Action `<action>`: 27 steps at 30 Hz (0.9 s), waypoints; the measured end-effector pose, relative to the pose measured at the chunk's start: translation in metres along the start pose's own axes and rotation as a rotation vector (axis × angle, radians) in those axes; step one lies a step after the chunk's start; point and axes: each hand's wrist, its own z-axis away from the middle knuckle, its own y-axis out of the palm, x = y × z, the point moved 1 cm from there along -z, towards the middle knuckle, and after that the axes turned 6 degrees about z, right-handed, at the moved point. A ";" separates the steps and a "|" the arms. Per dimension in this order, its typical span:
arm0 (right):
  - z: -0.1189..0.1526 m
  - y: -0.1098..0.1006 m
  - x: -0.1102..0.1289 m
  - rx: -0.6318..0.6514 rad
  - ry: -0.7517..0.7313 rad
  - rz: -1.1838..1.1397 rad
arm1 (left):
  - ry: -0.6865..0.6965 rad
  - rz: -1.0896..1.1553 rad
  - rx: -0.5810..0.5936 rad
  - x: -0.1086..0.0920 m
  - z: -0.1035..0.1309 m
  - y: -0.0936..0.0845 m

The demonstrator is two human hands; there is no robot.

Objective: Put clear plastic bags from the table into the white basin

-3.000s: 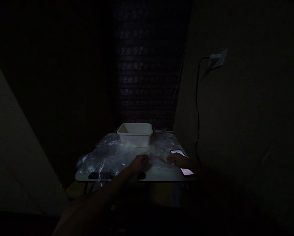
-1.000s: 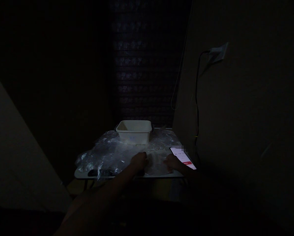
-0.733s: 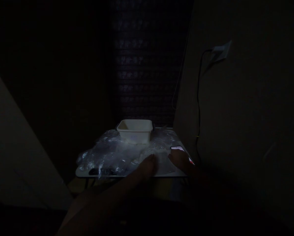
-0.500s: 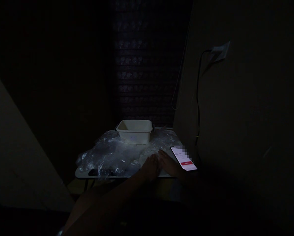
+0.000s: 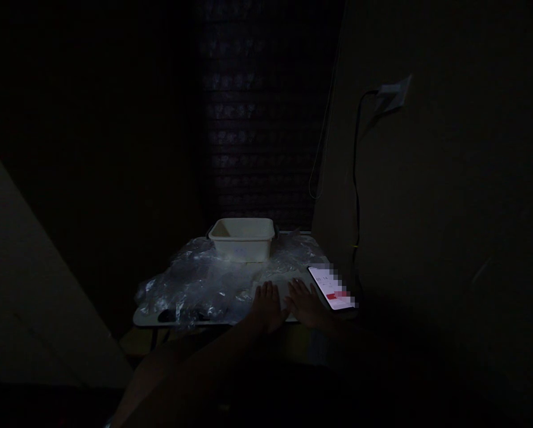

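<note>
In dim light, my left hand (image 5: 267,306) lies palm down near the front edge of a small table (image 5: 148,319), its fingers stretched forward. Beside it my right hand (image 5: 305,303) is also flat with fingers spread, and the two thumbs are close together. Both rest on a pale, flat sheet (image 5: 284,284) that is hard to make out. Crumpled clear plastic (image 5: 195,279) covers the left of the table. Behind the hands stands a white rectangular tub (image 5: 243,248). A lit phone (image 5: 331,289) lies just right of my right hand.
A dark blind (image 5: 235,137) hangs behind the table, with a thin looped cord (image 5: 322,154) at its right. On the right wall, a black cable (image 5: 356,178) runs down from a socket (image 5: 395,95). A pale slanted panel (image 5: 34,267) stands at the left.
My hands, which were close together and angled inward, have moved apart and now lie flat side by side with fingers forward. The view has shifted slightly.
</note>
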 end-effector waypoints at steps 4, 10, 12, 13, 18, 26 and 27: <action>-0.003 -0.007 -0.002 0.002 0.024 -0.007 | -0.084 -0.026 -0.050 0.001 -0.001 -0.002; -0.005 -0.006 -0.004 0.008 -0.118 -0.035 | 0.000 0.009 -0.057 0.002 -0.004 0.002; -0.004 -0.002 -0.004 0.033 -0.116 -0.037 | -0.019 0.014 -0.066 0.003 -0.003 0.004; -0.004 -0.001 -0.004 0.043 -0.098 -0.038 | -0.030 0.012 -0.071 0.003 -0.003 0.004; -0.004 -0.001 -0.004 0.087 -0.018 -0.038 | -0.076 -0.009 -0.082 0.002 -0.001 0.005; -0.012 0.002 -0.014 0.031 -0.055 -0.180 | -0.135 -0.050 -0.153 0.005 -0.004 0.001; -0.015 0.001 -0.017 -0.007 -0.063 -0.218 | -0.088 -0.058 -0.176 0.003 -0.003 -0.001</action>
